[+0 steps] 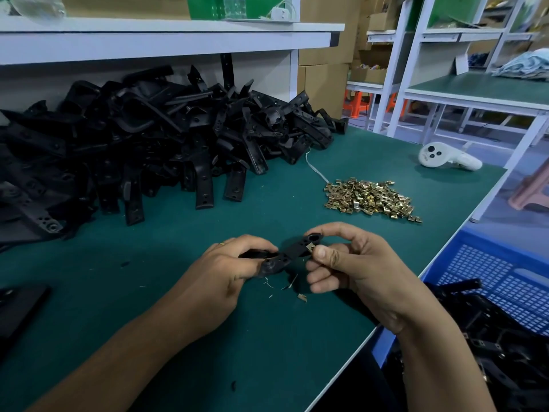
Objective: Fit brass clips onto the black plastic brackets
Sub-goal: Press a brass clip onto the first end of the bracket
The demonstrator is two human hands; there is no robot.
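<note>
While left hand [225, 264] grips the flat matte bracket [292, 251], right fingers [322, 252] pinch a shiny clip [311, 247] onto it. Clip pile [370, 199] glints nearby.

Both forearms reach in from 6 o'clock; the left hand [228, 269] and right hand [353, 263] meet with fingers curled, thumbs pinching.

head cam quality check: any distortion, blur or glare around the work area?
Head view: wide-angle bowing bends the shelf edge and table edge; corners smear, top left worst; both hands, left and right, the bracket and the brass clip pile are sharp; light is soft, with faint shadows and no harsh glare.
</note>
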